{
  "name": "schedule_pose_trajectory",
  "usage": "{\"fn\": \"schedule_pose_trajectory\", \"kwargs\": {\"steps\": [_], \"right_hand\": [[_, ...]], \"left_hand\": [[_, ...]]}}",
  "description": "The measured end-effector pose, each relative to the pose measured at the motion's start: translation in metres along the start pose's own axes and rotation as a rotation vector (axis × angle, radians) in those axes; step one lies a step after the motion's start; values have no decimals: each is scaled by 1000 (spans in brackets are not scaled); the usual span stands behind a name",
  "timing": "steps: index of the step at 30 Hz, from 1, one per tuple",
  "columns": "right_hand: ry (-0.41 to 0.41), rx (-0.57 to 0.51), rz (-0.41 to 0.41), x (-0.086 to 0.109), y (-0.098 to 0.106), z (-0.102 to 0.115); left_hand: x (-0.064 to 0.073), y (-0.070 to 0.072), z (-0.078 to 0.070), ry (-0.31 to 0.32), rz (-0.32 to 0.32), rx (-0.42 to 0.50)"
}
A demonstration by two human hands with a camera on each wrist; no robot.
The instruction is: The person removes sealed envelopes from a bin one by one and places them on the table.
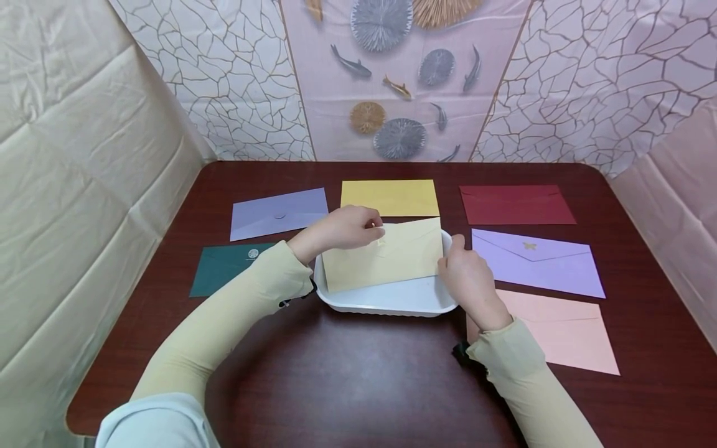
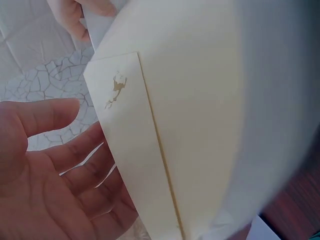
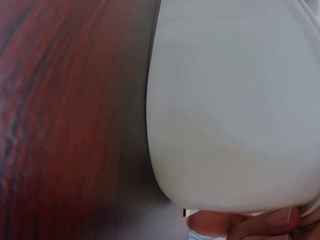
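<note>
A cream envelope leans inside a white plastic tray, its flap bearing a small gold figure in the left wrist view. My left hand is at the envelope's upper edge. In the left wrist view the fingers lie loosely bent, partly behind the envelope, and the thumb stands apart from it. My right hand grips the tray's right rim. The right wrist view has its fingertips against the outside of the tray.
Around the tray lie envelopes: blue-violet, dark green, yellow, dark red, lilac and pink. The dark wooden table reaches a patterned cloth at the back.
</note>
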State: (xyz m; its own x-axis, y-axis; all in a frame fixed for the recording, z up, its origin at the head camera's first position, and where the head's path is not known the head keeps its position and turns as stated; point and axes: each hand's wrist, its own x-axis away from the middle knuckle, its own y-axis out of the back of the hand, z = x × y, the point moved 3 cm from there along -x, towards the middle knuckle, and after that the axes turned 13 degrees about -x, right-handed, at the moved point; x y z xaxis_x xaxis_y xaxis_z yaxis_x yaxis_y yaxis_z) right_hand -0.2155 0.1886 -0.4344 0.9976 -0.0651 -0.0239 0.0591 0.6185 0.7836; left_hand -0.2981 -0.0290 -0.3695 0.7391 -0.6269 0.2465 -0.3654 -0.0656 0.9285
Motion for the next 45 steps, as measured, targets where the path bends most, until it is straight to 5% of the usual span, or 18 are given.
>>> {"fn": "schedule_pose_trajectory", "kwargs": {"steps": [17, 28, 34, 45], "right_hand": [[53, -1, -45, 0, 2, 1], [59, -5, -18, 2, 1, 1], [58, -4, -19, 1, 0, -1], [46, 7, -22, 0, 1, -2]], "left_hand": [[35, -16, -32, -116, 17, -87], [50, -28, -46, -108, 53, -142], [55, -31, -41, -102, 36, -138], [69, -42, -3, -13, 1, -82]]}}
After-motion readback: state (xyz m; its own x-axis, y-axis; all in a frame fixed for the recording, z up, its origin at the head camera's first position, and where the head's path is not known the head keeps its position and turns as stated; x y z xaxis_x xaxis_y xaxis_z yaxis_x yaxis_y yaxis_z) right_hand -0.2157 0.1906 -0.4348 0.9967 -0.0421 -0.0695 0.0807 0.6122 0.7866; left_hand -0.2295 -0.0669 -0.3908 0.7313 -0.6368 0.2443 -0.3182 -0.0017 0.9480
